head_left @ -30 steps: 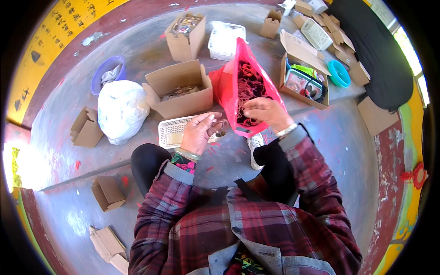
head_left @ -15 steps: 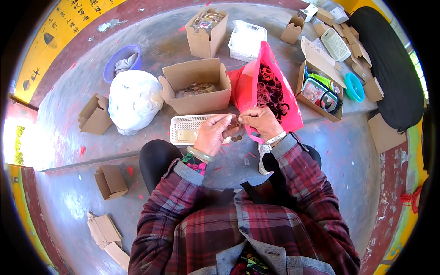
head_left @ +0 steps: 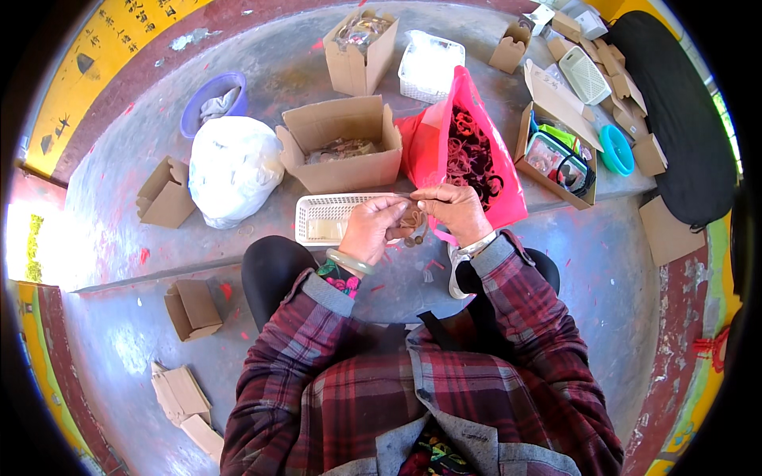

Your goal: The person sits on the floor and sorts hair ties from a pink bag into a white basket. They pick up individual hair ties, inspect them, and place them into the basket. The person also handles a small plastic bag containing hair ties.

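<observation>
My left hand [head_left: 371, 228] and my right hand [head_left: 459, 213] meet in front of me, both with thumb and fingers pinched. Between them runs a thin dark strand, and small round brownish discs [head_left: 416, 239] dangle below it; its exact kind is too small to make out. Just beyond my left hand lies a cream plastic basket [head_left: 305, 228] with a pale flat piece inside. A bright pink bag [head_left: 504, 186], filled with dark and reddish looped cords [head_left: 470, 155], stands beyond my right hand. Behind the basket is an open cardboard box [head_left: 341, 172] holding small clear packets.
A stuffed white plastic bag [head_left: 234, 174] and a purple basin [head_left: 190, 119] stand to the left. Farther back are a tall carton [head_left: 357, 71] and a white basket [head_left: 429, 87]. On the right lie a carton of goods [head_left: 559, 182], a turquoise basin [head_left: 617, 151] and a long black bag [head_left: 675, 119].
My hands have shifted slightly and the strand between them shows a little more. The discs still hang below; both hands keep their pinch.
</observation>
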{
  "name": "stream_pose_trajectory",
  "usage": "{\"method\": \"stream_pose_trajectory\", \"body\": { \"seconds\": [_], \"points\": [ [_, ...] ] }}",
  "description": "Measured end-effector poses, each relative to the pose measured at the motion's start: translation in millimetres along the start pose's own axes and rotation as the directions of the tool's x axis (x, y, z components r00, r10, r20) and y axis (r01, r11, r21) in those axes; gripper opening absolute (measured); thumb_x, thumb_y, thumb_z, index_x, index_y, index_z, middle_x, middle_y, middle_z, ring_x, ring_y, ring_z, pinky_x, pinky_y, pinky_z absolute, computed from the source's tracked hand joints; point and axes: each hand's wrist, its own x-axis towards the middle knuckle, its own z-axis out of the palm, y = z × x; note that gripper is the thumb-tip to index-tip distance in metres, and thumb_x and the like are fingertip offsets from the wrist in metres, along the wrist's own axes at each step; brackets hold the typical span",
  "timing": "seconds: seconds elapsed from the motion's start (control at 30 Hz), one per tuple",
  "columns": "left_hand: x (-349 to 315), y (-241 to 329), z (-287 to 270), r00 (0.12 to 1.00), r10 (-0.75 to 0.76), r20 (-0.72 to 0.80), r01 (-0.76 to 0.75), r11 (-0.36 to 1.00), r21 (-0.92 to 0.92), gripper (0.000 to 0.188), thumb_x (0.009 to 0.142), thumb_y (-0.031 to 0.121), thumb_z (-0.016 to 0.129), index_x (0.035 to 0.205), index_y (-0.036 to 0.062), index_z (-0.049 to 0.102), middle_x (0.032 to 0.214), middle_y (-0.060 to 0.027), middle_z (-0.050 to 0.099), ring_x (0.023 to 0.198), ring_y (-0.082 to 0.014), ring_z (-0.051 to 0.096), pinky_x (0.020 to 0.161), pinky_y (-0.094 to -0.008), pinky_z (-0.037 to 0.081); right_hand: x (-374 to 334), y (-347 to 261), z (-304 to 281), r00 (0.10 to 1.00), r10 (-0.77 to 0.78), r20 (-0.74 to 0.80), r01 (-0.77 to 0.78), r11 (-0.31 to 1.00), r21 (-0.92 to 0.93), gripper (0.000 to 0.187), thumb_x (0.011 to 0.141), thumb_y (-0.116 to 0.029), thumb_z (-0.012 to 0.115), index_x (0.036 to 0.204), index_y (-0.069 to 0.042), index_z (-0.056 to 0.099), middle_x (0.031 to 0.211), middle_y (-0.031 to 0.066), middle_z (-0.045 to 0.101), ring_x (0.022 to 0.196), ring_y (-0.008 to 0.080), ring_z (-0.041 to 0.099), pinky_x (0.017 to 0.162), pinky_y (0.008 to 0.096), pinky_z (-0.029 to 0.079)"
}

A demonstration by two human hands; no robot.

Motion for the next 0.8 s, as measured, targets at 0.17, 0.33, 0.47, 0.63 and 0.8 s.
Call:
{"method": "stream_pose_trajectory", "body": {
  "seconds": [0.17,0.33,0.47,0.63,0.8],
  "points": [
    [0,2,-3,0.999,0.006,0.054,-0.004,0.999,-0.036,0.02,0.09,0.012,0.051,0.104,-0.0016,0.057,0.092,-0.0106,0.065,0.081,-0.0165,0.065,0.068,-0.0246,0.055,2,3,-4,0.998,0.01,0.059,-0.018,0.99,0.142,0.017,0.079,0.0,0.062,0.095,0.003,0.066,0.086,0.0058,0.066,0.078,0.0093,0.059,0.072,0.023,0.047],
    [-2,8,-6,0.993,-0.028,0.115,0.041,0.993,-0.115,0.023,0.091,0.011,0.048,0.108,-0.0037,0.054,0.098,-0.0138,0.063,0.086,-0.0198,0.064,0.074,-0.0267,0.054,4,3,-9,0.991,-0.085,0.108,0.089,0.995,-0.039,0.013,0.079,0.0,0.061,0.089,-0.001,0.069,0.081,0.0038,0.065,0.075,0.0088,0.058,0.069,0.0228,0.046],
    [-1,10,-10,0.985,-0.04,0.17,0.068,0.984,-0.167,0.026,0.091,0.012,0.047,0.109,-0.005,0.053,0.1,-0.0155,0.062,0.088,-0.0213,0.064,0.076,-0.0274,0.054,4,0,-8,0.987,-0.121,0.104,0.133,0.983,-0.125,0.011,0.079,-0.001,0.061,0.087,-0.003,0.069,0.078,0.0036,0.063,0.074,0.0089,0.057,0.067,0.0232,0.046],
    [-7,19,-1,0.986,-0.045,0.162,0.081,0.973,-0.218,0.023,0.091,0.013,0.05,0.103,-0.0057,0.054,0.099,-0.0155,0.062,0.088,-0.0221,0.064,0.079,-0.0294,0.053,4,7,-9,0.983,-0.156,0.098,0.167,0.978,-0.127,0.013,0.079,0.001,0.059,0.087,-0.003,0.069,0.078,0.0036,0.063,0.073,0.0093,0.057,0.068,0.0232,0.046],
    [0,7,-5,0.994,-0.026,0.105,0.038,0.993,-0.109,0.019,0.09,0.011,0.051,0.101,-0.0048,0.054,0.093,-0.0126,0.063,0.082,-0.0184,0.064,0.073,-0.0255,0.055,4,5,-7,0.979,-0.172,0.108,0.186,0.973,-0.137,0.016,0.08,0.002,0.055,0.089,-0.003,0.069,0.079,0.0036,0.063,0.075,0.0091,0.058,0.069,0.0231,0.046]
  ]
}}
